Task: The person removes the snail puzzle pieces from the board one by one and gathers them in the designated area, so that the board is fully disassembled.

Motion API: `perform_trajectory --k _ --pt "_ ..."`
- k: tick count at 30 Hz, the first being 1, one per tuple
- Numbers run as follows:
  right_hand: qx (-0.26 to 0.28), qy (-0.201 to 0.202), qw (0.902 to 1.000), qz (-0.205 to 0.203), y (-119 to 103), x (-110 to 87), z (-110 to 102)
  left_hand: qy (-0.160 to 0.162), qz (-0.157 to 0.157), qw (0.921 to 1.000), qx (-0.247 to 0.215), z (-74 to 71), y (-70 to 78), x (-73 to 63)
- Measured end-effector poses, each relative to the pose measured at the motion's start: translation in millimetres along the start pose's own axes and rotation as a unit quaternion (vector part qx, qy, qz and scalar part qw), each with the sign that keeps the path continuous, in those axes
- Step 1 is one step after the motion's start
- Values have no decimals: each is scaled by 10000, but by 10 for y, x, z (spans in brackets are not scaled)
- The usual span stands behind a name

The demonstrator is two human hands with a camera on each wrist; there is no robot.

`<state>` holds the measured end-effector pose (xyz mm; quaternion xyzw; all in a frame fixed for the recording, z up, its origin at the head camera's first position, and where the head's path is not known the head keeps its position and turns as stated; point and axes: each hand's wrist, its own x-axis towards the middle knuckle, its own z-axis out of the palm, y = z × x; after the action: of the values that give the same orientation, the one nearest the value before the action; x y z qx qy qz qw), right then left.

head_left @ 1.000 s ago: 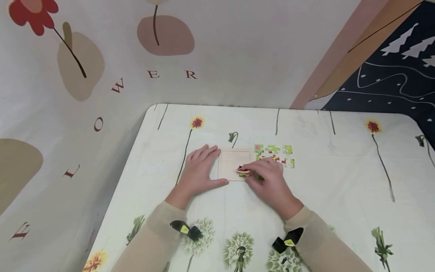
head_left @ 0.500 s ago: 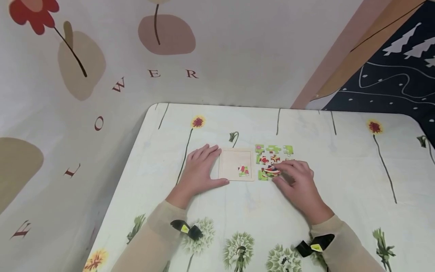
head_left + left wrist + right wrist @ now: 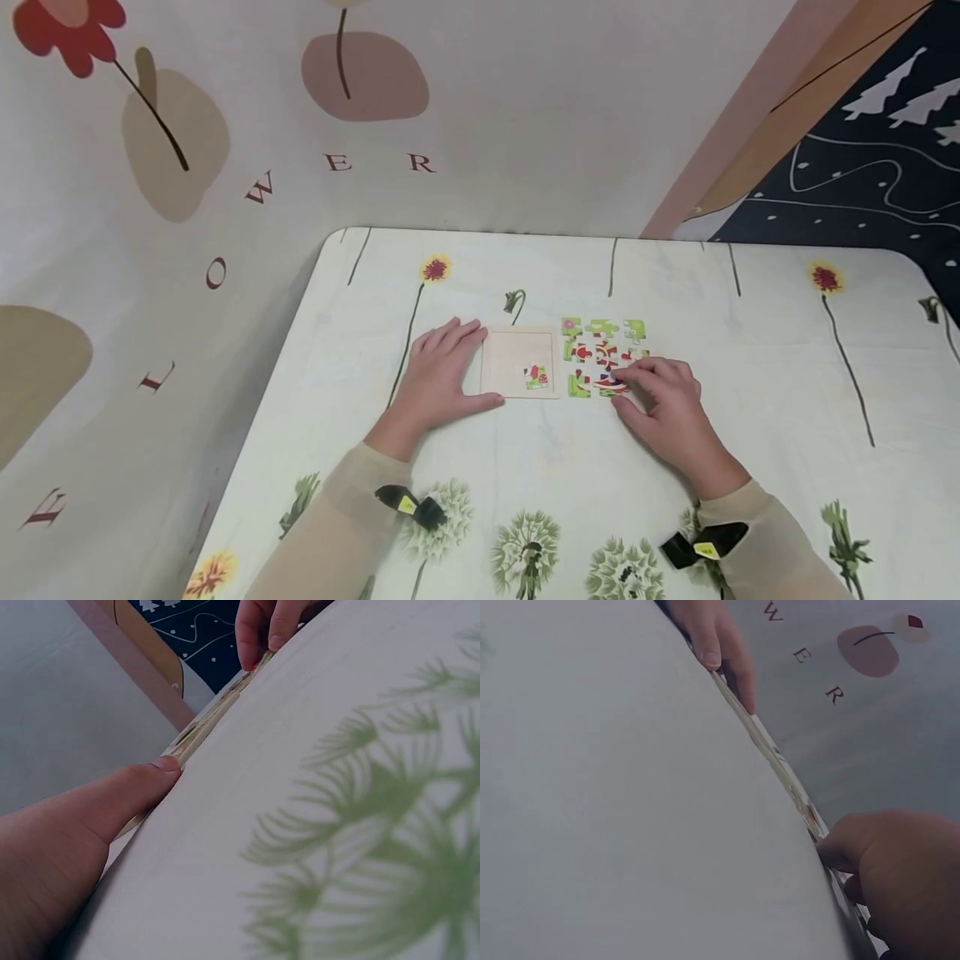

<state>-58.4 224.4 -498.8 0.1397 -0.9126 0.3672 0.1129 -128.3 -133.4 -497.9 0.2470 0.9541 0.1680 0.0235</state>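
Note:
In the head view my left hand point(image 3: 446, 371) lies with fingers spread at the left side of a square, pale wooden puzzle tray point(image 3: 504, 358). Its thumb touches the tray's near edge, also seen in the left wrist view. One green-and-red puzzle piece point(image 3: 536, 377) sits in the tray's near right corner. To the right, my right hand point(image 3: 667, 404) pinches a red, white and dark blue puzzle piece point(image 3: 609, 384) between thumb and index finger, low at the nearest row of laid-out pieces. The fingertips partly cover it.
Several green and red puzzle pieces point(image 3: 602, 327) lie in rows just right of the tray. A white flower-printed cloth point(image 3: 750, 358) covers the table. A light curtain with printed letters point(image 3: 525, 133) hangs behind, and a dark tree-patterned cloth point(image 3: 862, 183) is at back right.
My right hand has carried the red and dark blue piece from over the tray rightward and down to the nearest row. The tray's corner piece came into view. My left hand stays put.

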Motion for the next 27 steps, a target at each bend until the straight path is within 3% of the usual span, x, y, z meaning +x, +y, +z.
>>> perform_trajectory --k 11,16,20,27 --pt "17 532 9985 -127 -24 22 78 75 43 10000 -27 10 -13 -1" --pt "-317 826 9941 -626 -134 75 169 66 65 10000 -8 1 -14 2" --pt "-537 662 9915 -986 -246 109 255 7 20 10000 -15 -8 -6 0" --pt "-530 325 9913 -1161 -367 168 381 -14 -26 10000 -29 -20 5 -9"
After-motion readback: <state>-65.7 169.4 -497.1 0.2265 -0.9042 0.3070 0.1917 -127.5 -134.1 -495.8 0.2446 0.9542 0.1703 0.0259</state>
